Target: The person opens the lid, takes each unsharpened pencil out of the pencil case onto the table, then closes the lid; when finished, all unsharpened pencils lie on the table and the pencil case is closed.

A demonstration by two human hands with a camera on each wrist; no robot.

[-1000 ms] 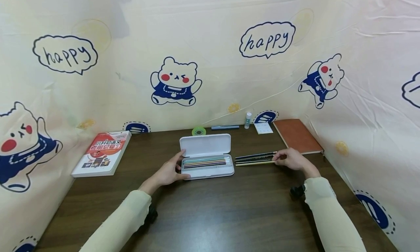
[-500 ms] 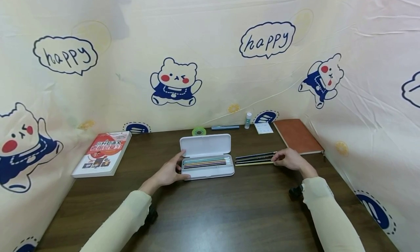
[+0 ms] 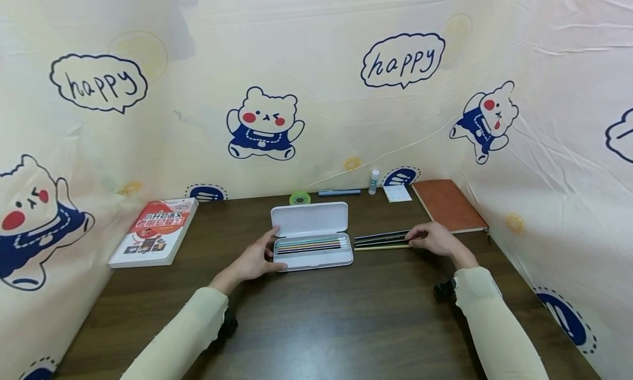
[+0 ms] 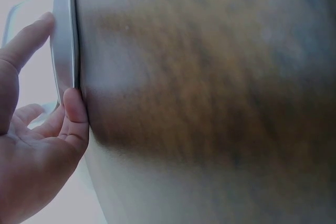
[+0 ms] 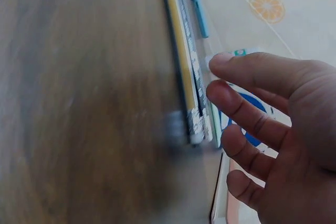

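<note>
Just right of the case lay the pencils: light, stiff, likely to roll, best pinched mid-shaft! At their ends waited the right hand, fingers parted; the left hand gripped the case.

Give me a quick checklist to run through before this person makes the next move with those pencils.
1. Case lid open: ok, folded back.
2. Pencil case steadied: ok, the left grip holds its left end.
3. Room inside: probably ok, a bare strip shows in front of the stored pencils.
4. Right grip within reach of the loose pencils: ok, it is at their right ends.
5. Fingertips touching a loose pencil: cannot tell.
6. Loose pencils inside the case: not ok, they lie outside, to its right.
</note>
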